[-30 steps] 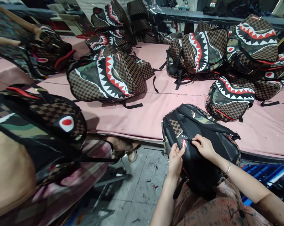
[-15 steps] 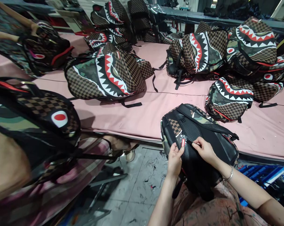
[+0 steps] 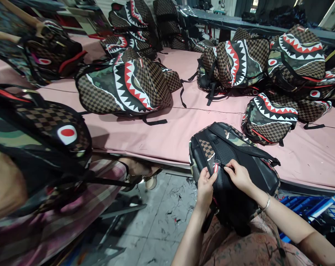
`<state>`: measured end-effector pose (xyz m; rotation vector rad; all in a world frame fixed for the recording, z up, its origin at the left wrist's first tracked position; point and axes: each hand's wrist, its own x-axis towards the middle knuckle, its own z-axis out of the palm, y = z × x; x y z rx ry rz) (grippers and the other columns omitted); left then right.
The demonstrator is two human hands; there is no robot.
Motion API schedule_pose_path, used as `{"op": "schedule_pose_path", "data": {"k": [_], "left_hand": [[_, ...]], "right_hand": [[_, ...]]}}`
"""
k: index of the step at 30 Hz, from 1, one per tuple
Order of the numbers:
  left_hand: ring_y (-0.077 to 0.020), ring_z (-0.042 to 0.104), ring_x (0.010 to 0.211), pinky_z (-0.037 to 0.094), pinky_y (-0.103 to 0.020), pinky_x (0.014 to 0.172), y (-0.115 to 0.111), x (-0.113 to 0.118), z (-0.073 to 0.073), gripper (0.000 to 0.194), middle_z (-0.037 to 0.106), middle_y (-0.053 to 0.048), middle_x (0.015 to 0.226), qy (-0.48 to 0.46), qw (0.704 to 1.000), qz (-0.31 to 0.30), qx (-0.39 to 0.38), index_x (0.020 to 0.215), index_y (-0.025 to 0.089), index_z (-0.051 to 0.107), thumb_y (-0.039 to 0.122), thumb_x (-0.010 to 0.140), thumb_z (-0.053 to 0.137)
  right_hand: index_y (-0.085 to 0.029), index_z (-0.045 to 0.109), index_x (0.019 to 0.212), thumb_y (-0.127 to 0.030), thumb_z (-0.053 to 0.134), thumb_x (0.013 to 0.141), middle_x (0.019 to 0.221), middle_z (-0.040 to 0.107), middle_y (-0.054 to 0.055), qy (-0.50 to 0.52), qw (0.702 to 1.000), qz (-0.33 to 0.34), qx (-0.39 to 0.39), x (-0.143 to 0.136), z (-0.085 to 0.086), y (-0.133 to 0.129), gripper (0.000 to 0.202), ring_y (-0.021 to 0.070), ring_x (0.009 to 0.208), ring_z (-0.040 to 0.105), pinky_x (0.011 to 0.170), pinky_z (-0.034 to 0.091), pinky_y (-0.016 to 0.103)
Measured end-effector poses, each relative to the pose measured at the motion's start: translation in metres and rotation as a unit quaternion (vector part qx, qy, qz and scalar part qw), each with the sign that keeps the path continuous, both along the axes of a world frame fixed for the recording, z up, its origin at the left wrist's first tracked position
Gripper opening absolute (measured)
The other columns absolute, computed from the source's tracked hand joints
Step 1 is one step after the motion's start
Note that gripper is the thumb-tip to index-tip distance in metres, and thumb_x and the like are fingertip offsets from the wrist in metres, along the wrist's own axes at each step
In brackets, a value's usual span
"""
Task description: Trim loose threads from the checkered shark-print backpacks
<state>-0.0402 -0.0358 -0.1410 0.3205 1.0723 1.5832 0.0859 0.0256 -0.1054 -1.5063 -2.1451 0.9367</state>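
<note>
A black backpack [image 3: 246,170] with checkered and camouflage panels leans from my lap against the table edge, its padded back and shoulder straps facing up. Over it, my left hand [image 3: 205,186] pinches a small red-and-white tag [image 3: 216,168], which has clear plastic around it. Just to the right, my right hand [image 3: 239,176] is closed on a thin black piece [image 3: 222,166] whose end points at the tag. Its exact kind is too small to make out. The two hands are a short gap apart.
Several shark-mouth backpacks [image 3: 123,87] lie on the pink-covered table [image 3: 145,138]. A co-worker at left holds another backpack [image 3: 53,129]; a further person's hands touch one [image 3: 51,51] at the far left. Blue plastic crates [image 3: 317,210] stand low at right.
My right hand has shifted slightly left with the thin black piece, nearer the tag. My left hand keeps its pinch. The co-worker's backpack at left has moved slightly left.
</note>
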Motion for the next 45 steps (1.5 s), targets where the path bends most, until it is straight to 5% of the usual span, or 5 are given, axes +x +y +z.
{"op": "schedule_pose_path", "data": {"k": [12,20,28,35,45], "left_hand": [[-0.0177,0.063,0.081,0.046,-0.029,0.078,-0.009,-0.013,0.005,0.038,0.069,-0.006,0.089,0.006,0.999,-0.042,-0.001,0.096,0.017,0.058,0.024,0.061,0.072],[-0.0198,0.061,0.091,0.045,-0.028,0.081,-0.015,-0.024,0.004,0.052,0.066,-0.009,0.102,0.019,0.998,-0.059,0.009,0.108,0.018,0.055,0.017,0.059,0.073],[-0.022,0.062,0.09,0.047,-0.029,0.078,-0.017,-0.041,0.002,0.055,0.066,-0.011,0.103,0.005,0.996,-0.085,0.01,0.111,0.016,0.056,0.017,0.059,0.073],[-0.0223,0.057,0.102,0.041,-0.033,0.09,-0.023,-0.075,0.01,0.058,0.061,-0.01,0.114,0.032,0.987,-0.149,0.045,0.118,0.017,0.053,0.017,0.063,0.071],[-0.0215,0.056,0.101,0.039,-0.031,0.088,-0.02,-0.095,0.014,0.057,0.06,-0.009,0.114,0.061,0.979,-0.183,0.067,0.115,0.015,0.054,0.018,0.061,0.072]], "right_hand": [[-0.023,0.056,0.084,-0.034,0.049,0.08,0.079,0.064,-0.001,0.032,0.997,0.073,-0.003,0.008,-0.005,0.021,0.014,0.0155,0.067,0.057,0.064,0.039,0.026],[-0.022,0.055,0.082,-0.034,0.05,0.08,0.078,0.063,-0.001,0.007,0.991,0.132,0.031,-0.006,0.003,0.028,0.013,0.0131,0.059,0.052,0.057,0.036,0.024],[-0.019,0.055,0.078,-0.035,0.052,0.079,0.073,0.061,-0.001,0.111,0.985,0.131,-0.032,-0.017,-0.023,0.047,0.016,0.0135,0.069,0.055,0.065,0.04,0.024],[-0.018,0.058,0.08,-0.033,0.057,0.077,0.077,0.061,0.0,0.076,0.951,0.297,-0.043,-0.024,-0.013,0.08,0.015,0.0128,0.067,0.052,0.064,0.039,0.025],[-0.016,0.056,0.078,-0.037,0.058,0.077,0.077,0.058,0.001,0.113,0.917,0.363,-0.117,-0.05,-0.006,0.096,0.021,0.0135,0.07,0.051,0.066,0.039,0.026]]}}
